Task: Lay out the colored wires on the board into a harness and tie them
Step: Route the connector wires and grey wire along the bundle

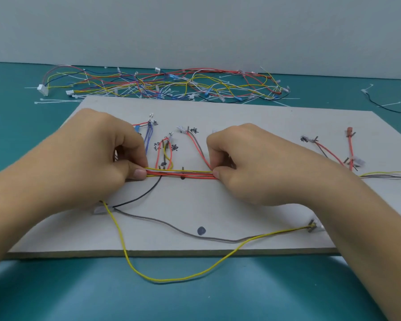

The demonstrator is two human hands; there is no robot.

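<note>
I see a flat board [195, 205] of pale grey card-like material, matte, with a raw edge on the near side. Thin insulated wires lie on it. The main bundle [181, 173], red and yellow strands running straight from left to right, sits in the middle of the board. My left hand [95, 156] pinches it at one end between thumb and curled fingers, and my right hand [252, 163] pinches it at the other end in the same way. The two hands are apart, with a bare stretch of bundle between them.

Short branches rise from the bundle toward small dark pegs [311, 228] and handwritten black labels [193, 130]. A loose yellow wire [171, 279] hangs in a wide loop over the near edge of the board. A grey wire [171, 225] curves across the board, and a black wire [139, 198] runs up to the bundle.

The surface [195, 302] is a smooth teal mat. Behind the board lies a tangled pile of wires [162, 85] with white cable ties [56, 101]. The wall [195, 31] is plain and pale.

The hands cover both ends of the bundle, so I cannot tell how the strands lie there. At the right the wires run out of the frame. The labels are too small for me to read.
</note>
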